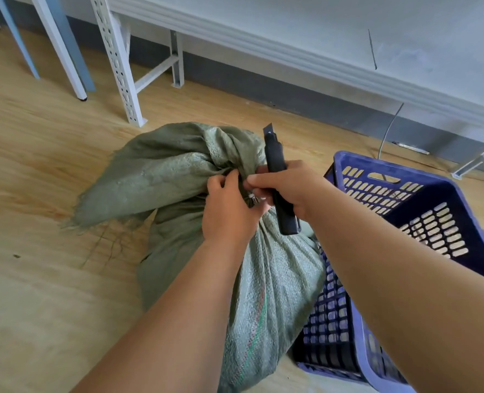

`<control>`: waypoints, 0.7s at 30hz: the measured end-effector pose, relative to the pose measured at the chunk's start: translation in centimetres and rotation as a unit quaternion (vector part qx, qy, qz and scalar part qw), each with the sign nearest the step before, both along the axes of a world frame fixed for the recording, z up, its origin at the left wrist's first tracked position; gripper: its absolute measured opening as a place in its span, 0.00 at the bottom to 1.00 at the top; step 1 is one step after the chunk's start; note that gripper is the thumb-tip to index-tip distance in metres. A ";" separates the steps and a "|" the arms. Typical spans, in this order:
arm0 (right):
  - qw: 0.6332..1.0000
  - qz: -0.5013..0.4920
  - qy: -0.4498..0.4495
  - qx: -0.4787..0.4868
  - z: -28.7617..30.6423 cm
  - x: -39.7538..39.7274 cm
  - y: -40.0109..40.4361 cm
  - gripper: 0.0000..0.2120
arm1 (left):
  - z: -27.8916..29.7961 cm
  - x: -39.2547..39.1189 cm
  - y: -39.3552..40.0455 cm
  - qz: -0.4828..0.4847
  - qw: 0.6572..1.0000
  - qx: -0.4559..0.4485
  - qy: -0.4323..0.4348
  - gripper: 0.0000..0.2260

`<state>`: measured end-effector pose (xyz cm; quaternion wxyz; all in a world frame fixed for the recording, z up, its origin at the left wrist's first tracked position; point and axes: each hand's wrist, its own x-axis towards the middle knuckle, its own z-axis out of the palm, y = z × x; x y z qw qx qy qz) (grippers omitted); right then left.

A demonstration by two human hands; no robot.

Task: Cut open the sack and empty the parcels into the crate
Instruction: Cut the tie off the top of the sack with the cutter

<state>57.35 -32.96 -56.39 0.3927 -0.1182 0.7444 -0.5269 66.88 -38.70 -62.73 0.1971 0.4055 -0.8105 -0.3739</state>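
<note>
Both forearms reach to the sack (252, 293) neck: left hand (229, 211) pinching it, right hand (286, 188) gripping the knife (277, 177), blade at twelve o'clock, liable to nick nearby fingers.

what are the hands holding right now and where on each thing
The right hand grips the black utility knife around the middle of its handle, blade up. The left hand grips the green sack at its tied neck.

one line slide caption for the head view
Left hand grips the tied neck of the green sack while right hand holds a utility knife beside the blue crate.
</note>
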 end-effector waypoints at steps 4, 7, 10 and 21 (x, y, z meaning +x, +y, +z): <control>0.998 0.028 -0.047 -0.002 0.7 0.5 -0.6 0.07 | -0.5 0.1 0.7 0.062 0.998 -0.005 0.015 0.25; 0.997 0.046 -0.066 -0.007 0.8 0.9 -0.5 0.07 | -0.8 -0.4 0.5 0.098 0.993 0.045 0.041 0.17; 0.994 0.054 -0.087 -0.033 1.0 1.0 -0.4 0.07 | -1.1 -0.9 0.6 0.136 0.987 0.075 0.035 0.19; 0.991 -0.072 -0.032 -0.111 1.3 1.3 -0.4 0.15 | -0.4 -0.3 -0.6 0.142 0.959 0.183 0.162 0.12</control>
